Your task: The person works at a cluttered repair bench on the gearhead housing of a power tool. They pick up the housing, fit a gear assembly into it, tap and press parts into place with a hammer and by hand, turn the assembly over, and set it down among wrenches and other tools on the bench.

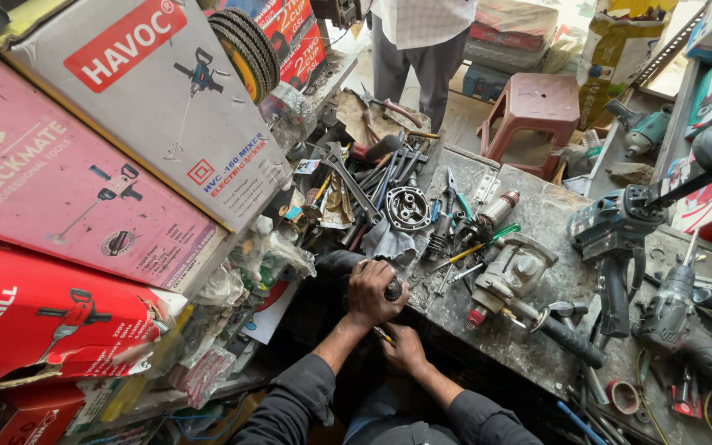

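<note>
Dark motor part (354,265) clenched under left hand (372,292) — right hand (404,348) half-hidden, grip unclear.

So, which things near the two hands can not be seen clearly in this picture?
- Head view: the dark part under the left hand; the hand covers most of it.
- Head view: the right hand holds a thin yellow tool, too small to identify.
- Head view: the person standing behind the workbench is cut off by the top edge.
</note>
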Available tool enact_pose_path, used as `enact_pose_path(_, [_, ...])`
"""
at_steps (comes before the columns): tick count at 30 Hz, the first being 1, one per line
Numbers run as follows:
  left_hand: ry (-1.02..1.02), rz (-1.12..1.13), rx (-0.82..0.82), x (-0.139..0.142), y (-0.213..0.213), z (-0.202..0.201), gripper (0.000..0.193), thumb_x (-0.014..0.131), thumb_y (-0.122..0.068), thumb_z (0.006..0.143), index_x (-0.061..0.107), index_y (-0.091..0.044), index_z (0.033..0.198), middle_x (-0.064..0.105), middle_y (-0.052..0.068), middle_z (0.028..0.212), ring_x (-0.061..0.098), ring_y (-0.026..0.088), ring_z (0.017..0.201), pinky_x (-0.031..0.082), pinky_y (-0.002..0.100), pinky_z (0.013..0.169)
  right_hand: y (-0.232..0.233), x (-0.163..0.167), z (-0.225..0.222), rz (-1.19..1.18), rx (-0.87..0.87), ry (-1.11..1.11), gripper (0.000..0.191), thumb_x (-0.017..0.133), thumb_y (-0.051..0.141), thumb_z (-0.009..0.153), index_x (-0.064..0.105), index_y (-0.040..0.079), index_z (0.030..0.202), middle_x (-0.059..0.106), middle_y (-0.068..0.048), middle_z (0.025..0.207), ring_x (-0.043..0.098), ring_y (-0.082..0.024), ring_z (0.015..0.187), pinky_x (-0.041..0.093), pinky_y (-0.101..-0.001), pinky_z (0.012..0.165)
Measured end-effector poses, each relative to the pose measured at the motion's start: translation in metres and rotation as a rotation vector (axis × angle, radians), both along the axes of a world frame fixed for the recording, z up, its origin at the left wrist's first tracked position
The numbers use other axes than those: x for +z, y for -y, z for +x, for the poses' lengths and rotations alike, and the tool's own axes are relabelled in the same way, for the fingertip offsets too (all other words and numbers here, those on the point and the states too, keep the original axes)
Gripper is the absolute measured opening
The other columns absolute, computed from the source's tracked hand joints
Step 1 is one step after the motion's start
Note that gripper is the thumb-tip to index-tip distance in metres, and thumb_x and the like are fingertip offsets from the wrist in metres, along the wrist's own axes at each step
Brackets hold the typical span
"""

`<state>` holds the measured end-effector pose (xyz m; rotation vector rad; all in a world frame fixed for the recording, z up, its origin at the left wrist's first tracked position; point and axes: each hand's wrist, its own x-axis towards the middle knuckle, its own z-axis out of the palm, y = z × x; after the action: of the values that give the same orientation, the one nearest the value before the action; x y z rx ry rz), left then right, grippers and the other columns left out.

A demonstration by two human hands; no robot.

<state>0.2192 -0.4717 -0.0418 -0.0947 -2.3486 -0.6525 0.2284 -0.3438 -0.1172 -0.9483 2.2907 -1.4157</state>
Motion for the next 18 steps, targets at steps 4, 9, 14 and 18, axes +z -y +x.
enact_pose_path(4, [0.006,0.001,-0.009,0.002,-0.004,-0.005,0.025,0.074,-0.027,0.078,0.063,-0.005,0.082,0.062,0.010,0.084,0.062,0.030,0.084,0.047,0.046,0.088,-0.005,-0.002,-0.005,0.005,-0.004,-0.006,0.024,0.070,0.017,0.085,0.074,0.004,0.104,0.074,-0.022,0.094,0.072,-0.041,0.088,0.058,-0.0455,0.073])
enact_pose_path(9, [0.025,0.014,-0.012,-0.004,-0.002,-0.018,0.024,0.074,-0.026,0.079,0.063,-0.005,0.082,0.062,0.010,0.083,0.062,0.030,0.084,0.047,0.046,0.088,-0.003,-0.009,-0.018,0.000,0.007,-0.015,0.022,0.069,0.015,0.083,0.074,0.003,0.101,0.073,-0.023,0.090,0.071,-0.043,0.084,0.057,-0.0472,0.070])
enact_pose_path(14, [0.031,0.025,-0.014,-0.017,0.009,-0.031,0.023,0.074,-0.025,0.078,0.062,-0.005,0.081,0.061,0.010,0.081,0.062,0.030,0.082,0.048,0.046,0.089,0.012,-0.020,-0.037,0.018,0.020,-0.038,0.014,0.070,0.015,0.082,0.070,0.002,0.087,0.071,-0.022,0.081,0.068,-0.044,0.077,0.053,-0.0494,0.066])
enact_pose_path(18, [0.018,0.007,-0.021,-0.027,0.022,-0.046,0.025,0.074,-0.026,0.079,0.063,-0.004,0.083,0.062,0.011,0.083,0.063,0.029,0.080,0.047,0.045,0.088,0.031,-0.026,-0.055,-0.006,0.078,-0.016,0.019,0.068,0.013,0.078,0.070,0.003,0.093,0.071,-0.022,0.084,0.067,-0.044,0.078,0.054,-0.0505,0.068])
